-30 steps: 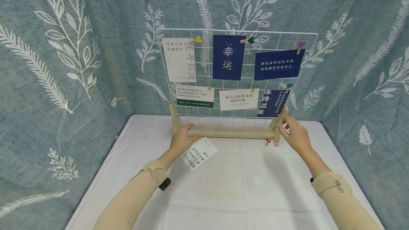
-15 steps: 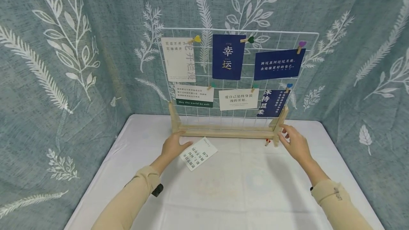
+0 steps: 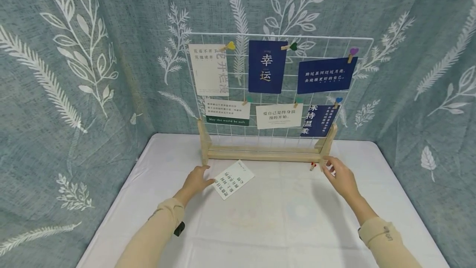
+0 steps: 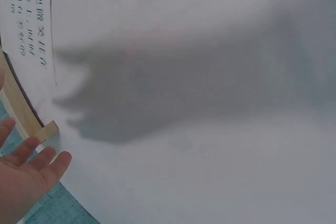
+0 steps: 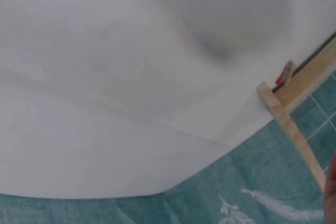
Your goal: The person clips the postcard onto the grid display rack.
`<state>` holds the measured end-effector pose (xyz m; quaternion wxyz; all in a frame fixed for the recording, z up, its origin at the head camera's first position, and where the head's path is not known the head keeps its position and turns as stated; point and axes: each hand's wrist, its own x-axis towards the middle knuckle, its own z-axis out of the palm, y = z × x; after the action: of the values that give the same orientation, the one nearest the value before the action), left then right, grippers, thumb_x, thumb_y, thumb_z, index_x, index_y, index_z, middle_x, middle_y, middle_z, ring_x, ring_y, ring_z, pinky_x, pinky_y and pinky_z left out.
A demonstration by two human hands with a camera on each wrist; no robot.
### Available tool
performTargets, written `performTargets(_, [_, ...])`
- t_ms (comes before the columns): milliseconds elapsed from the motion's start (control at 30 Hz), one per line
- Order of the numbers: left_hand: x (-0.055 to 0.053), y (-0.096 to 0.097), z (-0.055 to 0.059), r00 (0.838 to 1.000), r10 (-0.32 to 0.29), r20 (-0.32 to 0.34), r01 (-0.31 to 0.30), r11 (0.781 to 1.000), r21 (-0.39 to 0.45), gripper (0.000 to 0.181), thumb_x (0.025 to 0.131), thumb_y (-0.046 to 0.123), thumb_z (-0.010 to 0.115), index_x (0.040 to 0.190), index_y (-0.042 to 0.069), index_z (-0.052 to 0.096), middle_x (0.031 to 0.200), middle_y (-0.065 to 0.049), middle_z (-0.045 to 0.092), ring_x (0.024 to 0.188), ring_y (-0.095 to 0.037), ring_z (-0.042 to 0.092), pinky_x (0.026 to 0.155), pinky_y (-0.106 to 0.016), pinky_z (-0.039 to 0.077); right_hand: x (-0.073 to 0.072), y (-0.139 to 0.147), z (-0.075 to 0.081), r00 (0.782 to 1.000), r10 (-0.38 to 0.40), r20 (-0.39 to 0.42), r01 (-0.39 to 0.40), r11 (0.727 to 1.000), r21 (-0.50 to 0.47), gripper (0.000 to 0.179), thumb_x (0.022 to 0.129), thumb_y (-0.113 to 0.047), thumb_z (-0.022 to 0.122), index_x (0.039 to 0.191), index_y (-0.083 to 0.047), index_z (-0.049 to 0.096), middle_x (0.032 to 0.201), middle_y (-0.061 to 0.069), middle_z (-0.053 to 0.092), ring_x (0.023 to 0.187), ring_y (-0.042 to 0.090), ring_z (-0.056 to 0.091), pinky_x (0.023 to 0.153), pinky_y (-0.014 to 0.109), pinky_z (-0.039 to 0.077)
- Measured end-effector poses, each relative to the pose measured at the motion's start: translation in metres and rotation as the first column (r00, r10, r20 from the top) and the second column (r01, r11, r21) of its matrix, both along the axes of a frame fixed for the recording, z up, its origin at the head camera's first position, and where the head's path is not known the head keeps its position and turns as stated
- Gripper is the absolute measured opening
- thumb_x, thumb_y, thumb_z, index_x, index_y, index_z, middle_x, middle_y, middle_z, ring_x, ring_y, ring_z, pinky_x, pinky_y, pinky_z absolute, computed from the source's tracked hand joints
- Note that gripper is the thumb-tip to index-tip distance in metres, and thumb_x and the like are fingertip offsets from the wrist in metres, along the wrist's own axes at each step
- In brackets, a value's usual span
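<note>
A white card with dark lettering [image 3: 234,180] lies slanted on the table in front of the grid rack [image 3: 264,155]. My left hand [image 3: 194,182] is just left of it, thumb close to the card's edge. In the left wrist view the left hand's fingers [image 4: 62,163] are spread and hold nothing, with the stand's wooden foot beyond them. My right hand [image 3: 342,179] is beside the rack's right foot, fingers loosely bent; whether they touch the wood is unclear. A small clothespin with a red top [image 5: 286,73] lies by that foot.
Several cards hang on the white wire grid, each under a heart-topped clothespin; one is a navy card [image 3: 267,82]. Patterned curtains [image 3: 134,73] close in the back and both sides. A white cloth [image 3: 267,226] covers the table.
My left hand has come down from the rack's base toward the lower left, beside the loose card. My right hand has slid down along the right leg to its foot. The card stays put.
</note>
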<state>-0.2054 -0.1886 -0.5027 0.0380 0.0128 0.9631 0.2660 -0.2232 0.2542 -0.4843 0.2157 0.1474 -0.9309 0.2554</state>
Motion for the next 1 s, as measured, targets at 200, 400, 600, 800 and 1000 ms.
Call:
performTargets(200, [0.004,0.003,-0.012,0.999,0.003,0.049,-0.003,1.0,-0.003,0.058,0.085,0.022,0.068,0.132,-0.005,0.047,0.133,-0.031,0.045,0.122,-0.048,0.045,0.102,-0.056,0.04,0.003,0.0,-0.016,1.0,0.015,0.012,-0.015,1.0,-0.007,0.029,0.084,-0.006,0.066,0.111,0.004,0.06,0.085,0.015,0.064,0.075,0.029,0.062,0.063,0.044,0.052])
performTargets(400, [0.004,0.012,-0.016,0.996,0.018,0.089,-0.017,1.0,-0.008,0.077,0.081,0.038,0.07,0.136,-0.006,0.04,0.14,-0.033,0.037,0.13,-0.053,0.032,0.102,-0.066,0.032,0.003,-0.001,-0.023,0.998,0.01,0.065,-0.009,1.0,-0.016,0.029,0.085,-0.007,0.067,0.112,0.001,0.061,0.091,0.017,0.066,0.085,0.033,0.061,0.07,0.047,0.052])
performTargets(600, [0.006,0.019,-0.026,0.972,0.111,0.206,-0.126,0.99,0.058,0.099,0.077,0.05,0.069,0.144,-0.006,0.024,0.147,-0.035,0.022,0.137,-0.054,0.016,0.107,-0.07,0.018,0.009,-0.008,-0.032,0.996,0.008,0.092,-0.005,1.0,-0.031,0.025,0.086,-0.008,0.066,0.109,0.001,0.061,0.09,0.016,0.066,0.084,0.03,0.061,0.068,0.044,0.051])
performTargets(800, [0.012,0.027,-0.038,0.979,0.151,0.135,-0.157,0.987,0.034,0.099,0.074,0.046,0.074,0.141,-0.011,0.027,0.147,-0.037,0.021,0.137,-0.055,0.015,0.108,-0.069,0.015,0.015,-0.015,-0.038,0.996,0.028,0.079,-0.024,0.999,-0.044,0.023,0.084,-0.006,0.067,0.105,0.002,0.062,0.091,0.015,0.066,0.083,0.03,0.062,0.068,0.044,0.052])
performTargets(1000, [0.017,0.029,-0.047,0.987,0.152,0.061,-0.149,0.988,-0.043,0.096,0.072,0.042,0.077,0.139,-0.008,0.032,0.146,-0.037,0.021,0.136,-0.057,0.016,0.108,-0.07,0.016,0.019,-0.019,-0.042,0.995,0.047,0.091,-0.043,0.998,-0.044,0.023,0.085,-0.008,0.066,0.107,0.0,0.062,0.092,0.015,0.066,0.085,0.03,0.062,0.071,0.044,0.053])
